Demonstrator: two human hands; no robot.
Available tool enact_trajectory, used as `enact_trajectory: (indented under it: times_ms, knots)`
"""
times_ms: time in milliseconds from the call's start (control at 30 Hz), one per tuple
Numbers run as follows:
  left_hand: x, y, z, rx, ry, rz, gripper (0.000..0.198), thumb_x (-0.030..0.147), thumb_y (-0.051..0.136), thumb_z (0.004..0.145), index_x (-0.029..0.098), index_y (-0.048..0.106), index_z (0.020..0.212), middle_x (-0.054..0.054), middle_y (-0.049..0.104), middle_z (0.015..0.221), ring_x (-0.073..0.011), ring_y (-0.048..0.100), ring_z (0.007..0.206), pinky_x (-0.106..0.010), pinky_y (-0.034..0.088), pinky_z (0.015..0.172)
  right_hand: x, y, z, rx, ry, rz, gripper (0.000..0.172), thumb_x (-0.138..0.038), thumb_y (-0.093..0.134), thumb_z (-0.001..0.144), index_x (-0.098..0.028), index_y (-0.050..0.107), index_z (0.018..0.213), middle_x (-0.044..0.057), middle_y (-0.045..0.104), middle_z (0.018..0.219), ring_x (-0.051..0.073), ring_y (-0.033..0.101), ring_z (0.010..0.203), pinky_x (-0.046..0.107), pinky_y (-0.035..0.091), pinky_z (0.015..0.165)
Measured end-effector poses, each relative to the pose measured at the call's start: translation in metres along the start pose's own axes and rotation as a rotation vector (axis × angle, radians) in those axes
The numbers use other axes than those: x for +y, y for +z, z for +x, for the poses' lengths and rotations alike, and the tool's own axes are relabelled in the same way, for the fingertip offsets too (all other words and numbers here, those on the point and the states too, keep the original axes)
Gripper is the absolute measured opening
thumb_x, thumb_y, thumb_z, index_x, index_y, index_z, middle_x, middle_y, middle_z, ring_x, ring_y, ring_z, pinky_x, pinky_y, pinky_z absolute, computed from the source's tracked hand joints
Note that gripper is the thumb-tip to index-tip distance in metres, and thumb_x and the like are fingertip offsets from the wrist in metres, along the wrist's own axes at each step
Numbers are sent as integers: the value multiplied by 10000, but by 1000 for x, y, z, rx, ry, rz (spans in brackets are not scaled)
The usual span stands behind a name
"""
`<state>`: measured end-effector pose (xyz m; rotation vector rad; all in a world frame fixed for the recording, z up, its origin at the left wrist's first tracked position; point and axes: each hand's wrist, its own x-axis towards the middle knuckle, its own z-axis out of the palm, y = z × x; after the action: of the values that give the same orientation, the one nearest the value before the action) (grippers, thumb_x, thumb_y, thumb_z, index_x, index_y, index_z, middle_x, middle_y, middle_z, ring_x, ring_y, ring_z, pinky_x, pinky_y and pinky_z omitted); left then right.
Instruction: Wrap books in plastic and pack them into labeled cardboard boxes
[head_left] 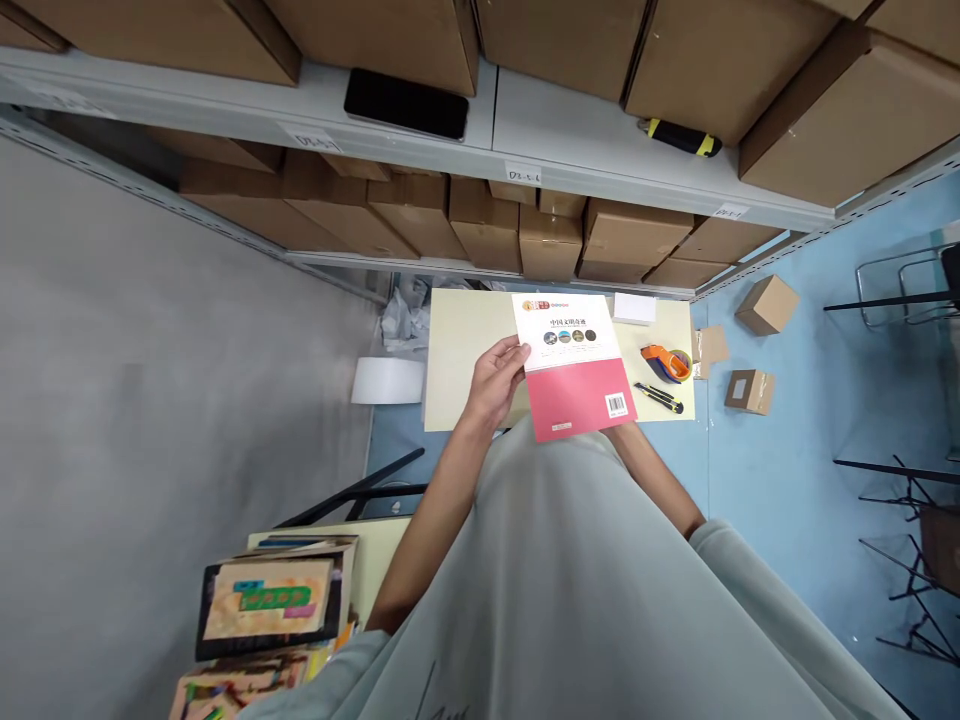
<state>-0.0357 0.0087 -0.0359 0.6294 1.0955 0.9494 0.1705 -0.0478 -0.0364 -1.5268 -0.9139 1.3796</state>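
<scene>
I hold a thin book (574, 365) with a white top half and pink bottom half, back cover up with a barcode, above a pale yellow table (457, 350). My left hand (499, 375) grips its left edge, fingers curled over the cover. My right hand is hidden under the book's lower right corner; only the forearm (652, 480) shows.
On the table lie an orange tape dispenser (666, 362), a black-and-yellow utility knife (658, 396) and a white pad (634, 307). Grey shelves hold cardboard boxes, a black phone (406, 103). Small boxes (765, 303) sit on the blue floor. A stack of books (274, 600) stands at lower left.
</scene>
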Motion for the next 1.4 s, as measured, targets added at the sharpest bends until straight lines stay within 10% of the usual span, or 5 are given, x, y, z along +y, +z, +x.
enact_trajectory:
  times_ms: [233,667,1067,1300,1400]
  knots:
    - [22,-24,7,33,77,77,776,713,1017,711,204,764,1240,-131,877,1186,-321,822,1153,-392,666,952,-7,-35,7,-75,207,181,739,-925,759,830,-240,781,1108,73,856,979,283,809,889,428,672,792]
    - [11,-31,-8,-60,-9,223,1165,658,990,749,227,529,1729,-168,845,1364,-351,826,1169,-433,709,927,8,-25,7,136,35,-71,632,-750,871,794,-249,763,1164,118,851,1191,300,806,1062,474,685,939]
    - [-5,25,-45,-124,207,539,571,450,906,870,270,840,1408,-88,778,1517,-390,755,1356,-504,656,1153,-12,39,-2,64,-30,85,779,-787,893,813,-247,757,1358,130,812,1400,349,704,1411,538,597,1215]
    - [-5,-22,-13,106,188,522,779,553,956,841,245,724,1517,-162,607,1720,-425,510,1649,-573,466,1356,0,8,10,69,94,181,751,-828,787,862,-231,742,1316,118,862,1265,335,809,1201,542,674,1092]
    - [-8,-39,-6,-16,-7,331,856,679,973,781,185,752,1444,-210,727,1567,-440,643,1514,-563,556,1264,0,-5,10,7,148,232,752,-814,816,844,-244,741,1328,111,862,1288,338,830,1152,534,714,1017]
